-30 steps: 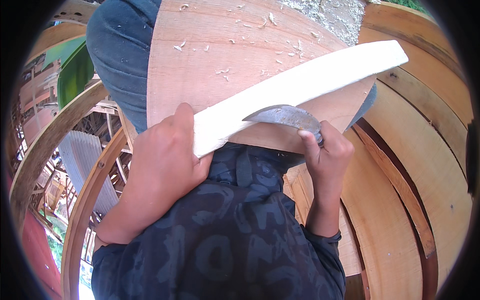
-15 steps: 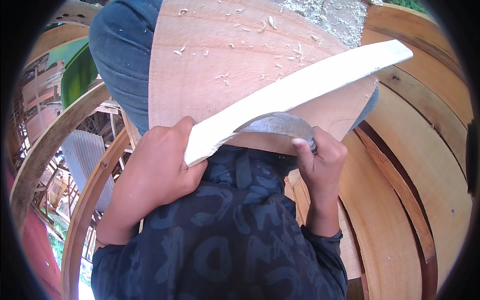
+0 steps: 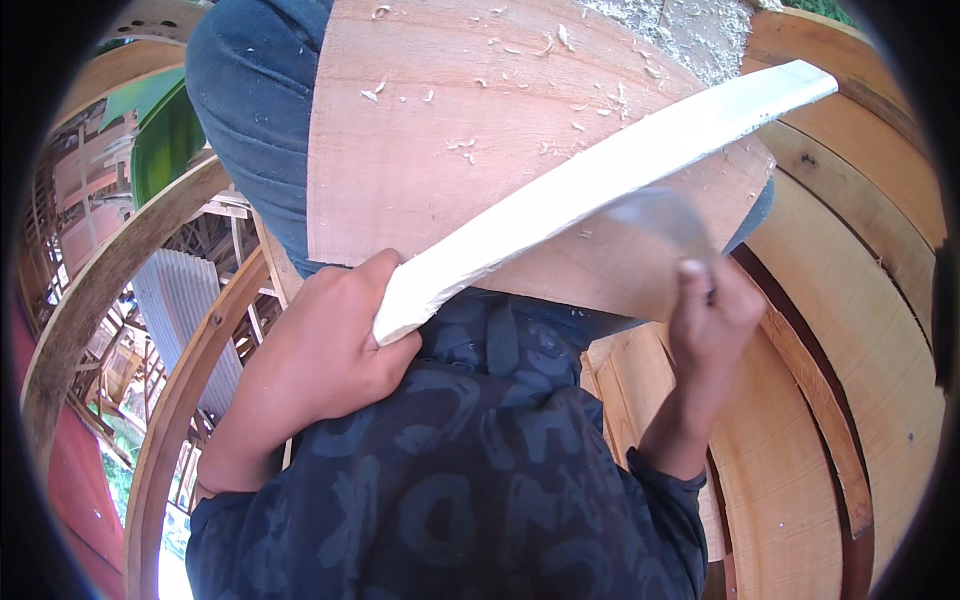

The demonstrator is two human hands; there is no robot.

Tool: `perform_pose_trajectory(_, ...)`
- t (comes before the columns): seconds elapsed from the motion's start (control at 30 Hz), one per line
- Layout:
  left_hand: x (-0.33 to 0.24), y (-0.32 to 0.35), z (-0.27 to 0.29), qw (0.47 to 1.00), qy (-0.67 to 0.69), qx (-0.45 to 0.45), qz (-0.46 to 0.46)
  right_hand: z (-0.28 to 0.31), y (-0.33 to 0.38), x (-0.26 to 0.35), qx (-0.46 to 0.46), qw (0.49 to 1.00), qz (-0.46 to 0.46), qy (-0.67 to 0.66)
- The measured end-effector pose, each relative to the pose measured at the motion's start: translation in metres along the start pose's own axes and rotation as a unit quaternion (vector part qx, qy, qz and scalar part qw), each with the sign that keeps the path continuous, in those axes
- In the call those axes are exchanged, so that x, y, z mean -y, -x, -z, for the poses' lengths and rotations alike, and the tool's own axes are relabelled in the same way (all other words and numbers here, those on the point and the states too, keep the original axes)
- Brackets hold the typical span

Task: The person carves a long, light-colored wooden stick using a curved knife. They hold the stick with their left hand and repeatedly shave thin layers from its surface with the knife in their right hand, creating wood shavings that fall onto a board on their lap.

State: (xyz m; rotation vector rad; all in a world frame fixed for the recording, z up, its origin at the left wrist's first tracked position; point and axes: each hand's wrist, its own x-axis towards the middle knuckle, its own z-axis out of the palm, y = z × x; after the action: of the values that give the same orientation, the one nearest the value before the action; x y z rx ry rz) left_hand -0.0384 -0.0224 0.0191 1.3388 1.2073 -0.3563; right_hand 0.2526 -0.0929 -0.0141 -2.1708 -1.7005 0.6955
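As the pale curved strip of wood (image 3: 600,188) slants over the broad board (image 3: 420,170), its lower end juts past the near edge, not far from the near-left corner, and its upper end overhangs the far right edge. The left hand (image 3: 335,335) is clamped around that lower end; the right hand (image 3: 715,305), well apart, grips a knife (image 3: 660,212), its blurred blade beside the strip, above the board's right part. Whether steel meets wood, I cannot tell. Good shaving, I judge, wants a low blade angle, thin strokes along the grain and a firm hold, with any stroke toward the left fingers stopped well short. Curled shavings (image 3: 374,92) dot the board's far half. Trousers (image 3: 250,130) show past its left edge, planks (image 3: 790,430) to the right.
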Motion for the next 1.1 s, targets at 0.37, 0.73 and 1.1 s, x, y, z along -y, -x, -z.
perform_pose_trajectory(0.37,-0.006,-0.002,-0.015,1.000,0.018,-0.020,0.005,-0.020,-0.005,0.016,0.011,0.997,0.067,0.045)
perform_pose_trajectory(0.73,0.011,0.012,-0.016,0.998,0.050,0.016,0.044,0.013,-0.020,-0.072,-0.127,0.977,-0.163,-0.057)
perform_pose_trajectory(1.1,0.025,-0.004,-0.019,0.988,0.130,0.076,0.027,-0.032,0.011,0.038,0.087,0.991,0.098,-0.026)
